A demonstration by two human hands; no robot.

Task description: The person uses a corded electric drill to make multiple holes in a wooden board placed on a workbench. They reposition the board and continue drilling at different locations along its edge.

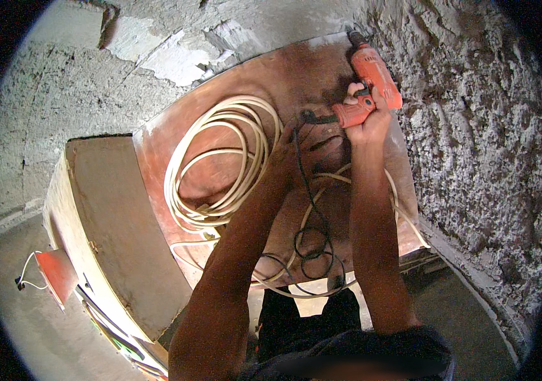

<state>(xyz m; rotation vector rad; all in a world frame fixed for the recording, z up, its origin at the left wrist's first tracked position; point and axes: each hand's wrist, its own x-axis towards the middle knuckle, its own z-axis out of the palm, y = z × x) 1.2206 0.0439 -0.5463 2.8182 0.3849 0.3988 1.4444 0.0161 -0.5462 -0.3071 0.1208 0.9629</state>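
My right hand [372, 122] is wrapped around the handle of an orange-red corded power drill [375, 73] at the upper right. The drill's dark chuck points away from me toward the corner where the walls meet. A black cord [306, 171] leaves the base of the handle and hangs in loops over the reddish-brown board [309, 70]. Reaching forward beside the cord is my left hand [288, 152], over the board; its fingers are lost in shadow, so I cannot tell whether they grip the cord. To its left lies a coil of cream-coloured cable [172, 171] on the board.
Rough, crumbling plaster wall [480, 120] rises close on the right. A second wall with peeling plaster [80, 95] stands at the far left. A brownish panel [125, 222] adjoins the board's left side. Below it are an orange-red piece [57, 274] with a white wire and several cables.
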